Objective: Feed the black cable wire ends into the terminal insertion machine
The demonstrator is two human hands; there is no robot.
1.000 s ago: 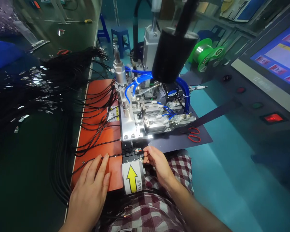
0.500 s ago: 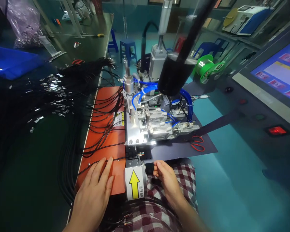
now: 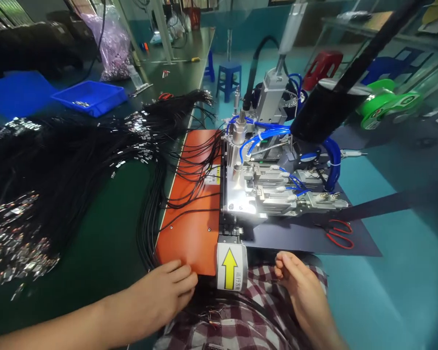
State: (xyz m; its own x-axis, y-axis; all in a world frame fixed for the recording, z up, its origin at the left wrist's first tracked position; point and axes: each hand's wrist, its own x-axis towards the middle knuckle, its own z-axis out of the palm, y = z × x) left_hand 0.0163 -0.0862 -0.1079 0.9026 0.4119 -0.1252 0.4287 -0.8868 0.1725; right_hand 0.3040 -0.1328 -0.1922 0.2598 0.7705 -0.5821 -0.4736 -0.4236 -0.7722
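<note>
My left hand is over the near edge of the orange plate, fingers bent and close together; whatever is under its fingertips is hidden. My right hand is curled above the checked cloth on my lap, to the right of the white cover with a yellow arrow, its fingers pinched with no object visible. Beyond them stands the metal machine with blue tubes. Several black cables run across the orange plate to the machine's left side. More cables with bare wire ends lie on my lap.
Large bundles of black cables cover the green table at the left, with a blue tray behind them. Red-handled scissors lie on the dark board at the right. A green spool is behind the machine.
The view has turned left. My left hand has left the near cable and moved back to the plate's near edge. That cable's end has gone forward into the machine's side.
</note>
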